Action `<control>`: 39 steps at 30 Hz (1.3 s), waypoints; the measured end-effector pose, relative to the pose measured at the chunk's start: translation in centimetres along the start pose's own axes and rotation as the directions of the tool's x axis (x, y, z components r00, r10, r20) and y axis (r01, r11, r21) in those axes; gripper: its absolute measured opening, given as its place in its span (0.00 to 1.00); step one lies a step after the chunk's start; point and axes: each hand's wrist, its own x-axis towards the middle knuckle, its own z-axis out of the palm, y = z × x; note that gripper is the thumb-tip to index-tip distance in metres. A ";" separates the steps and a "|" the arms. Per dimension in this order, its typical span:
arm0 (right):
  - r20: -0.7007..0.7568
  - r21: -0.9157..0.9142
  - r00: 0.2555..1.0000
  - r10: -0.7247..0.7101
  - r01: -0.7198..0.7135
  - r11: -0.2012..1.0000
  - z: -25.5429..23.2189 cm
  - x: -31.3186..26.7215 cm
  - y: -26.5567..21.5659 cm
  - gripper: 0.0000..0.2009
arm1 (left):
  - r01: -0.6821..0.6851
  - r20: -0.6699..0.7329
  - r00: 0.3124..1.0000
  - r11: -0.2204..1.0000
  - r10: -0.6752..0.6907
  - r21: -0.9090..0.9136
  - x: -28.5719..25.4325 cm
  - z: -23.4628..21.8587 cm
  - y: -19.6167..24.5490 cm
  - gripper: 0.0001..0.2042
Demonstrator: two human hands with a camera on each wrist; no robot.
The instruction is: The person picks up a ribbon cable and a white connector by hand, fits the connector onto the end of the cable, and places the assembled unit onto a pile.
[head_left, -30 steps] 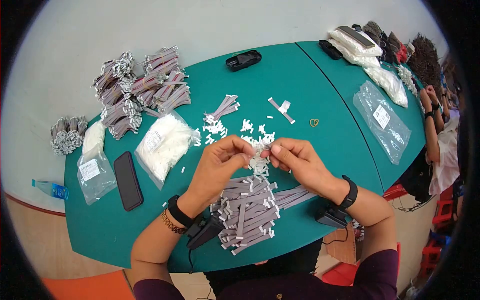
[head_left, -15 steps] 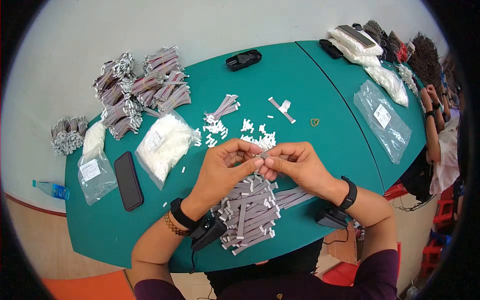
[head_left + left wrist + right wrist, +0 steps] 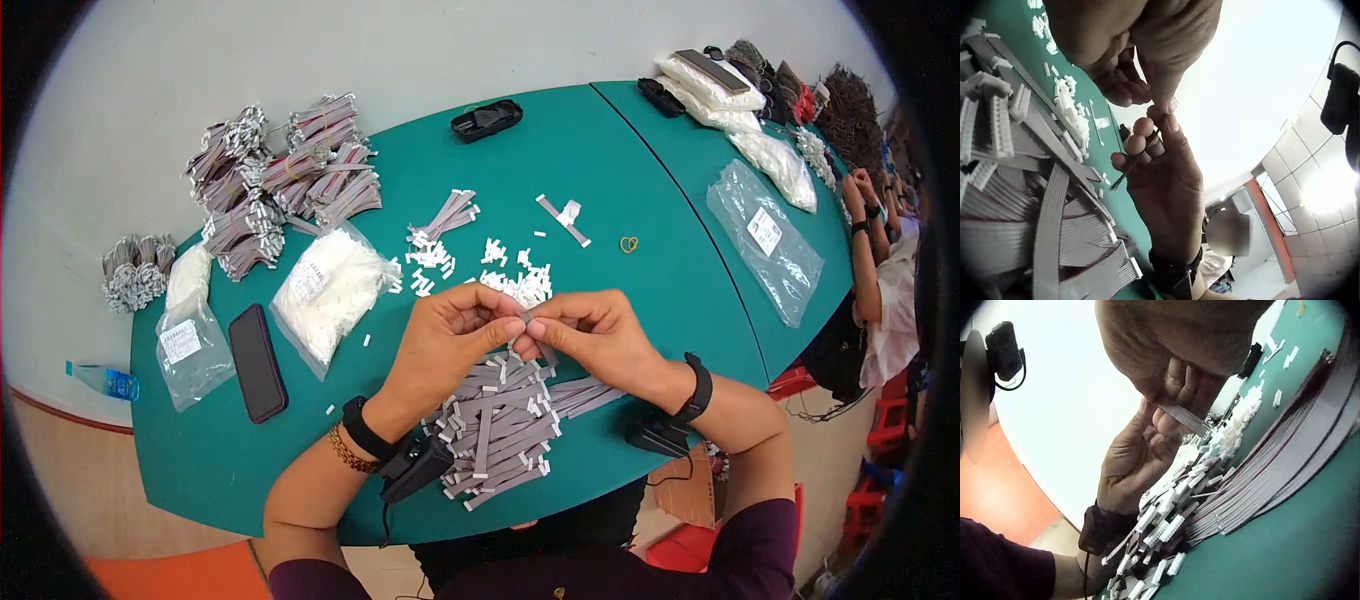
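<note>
In the head view my left hand (image 3: 455, 335) and right hand (image 3: 600, 335) meet fingertip to fingertip, pinching one short grey ribbon cable (image 3: 547, 352) between them. The right wrist view shows this cable (image 3: 1186, 417) as a flat strip slanting out of the fingers; in the left wrist view it (image 3: 1127, 174) appears edge-on. Whether a connector sits at the pinched end is hidden by the fingertips. Just beyond the hands lie loose white connectors (image 3: 530, 285). Below them is a pile of grey ribbon cables (image 3: 500, 430) with white ends.
A clear bag of white parts (image 3: 330, 290), a phone (image 3: 257, 362) and bundled cables (image 3: 235, 225) are at the left. Further back are a black case (image 3: 487, 120), a few cables (image 3: 447, 215) and yellow bands (image 3: 628, 244). An empty bag (image 3: 765, 245) lies right.
Both hands have come together slightly nearer the body, and their fingertips now meet on the cable. The cable strip shows more plainly below the right fingers.
</note>
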 end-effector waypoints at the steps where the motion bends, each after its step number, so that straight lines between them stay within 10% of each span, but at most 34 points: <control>1: 0.004 0.007 1.000 0.004 -0.004 1.000 0.0 0.0 0.0 0.09 | 0.009 -0.001 1.000 1.000 -0.009 0.000 0.0 0.0 0.0 0.06; 39: 0.011 0.117 0.998 0.062 -0.063 0.991 -0.2 0.3 -0.2 0.09 | -0.017 -0.076 0.997 1.000 0.015 -0.019 0.1 0.0 -1.0 0.07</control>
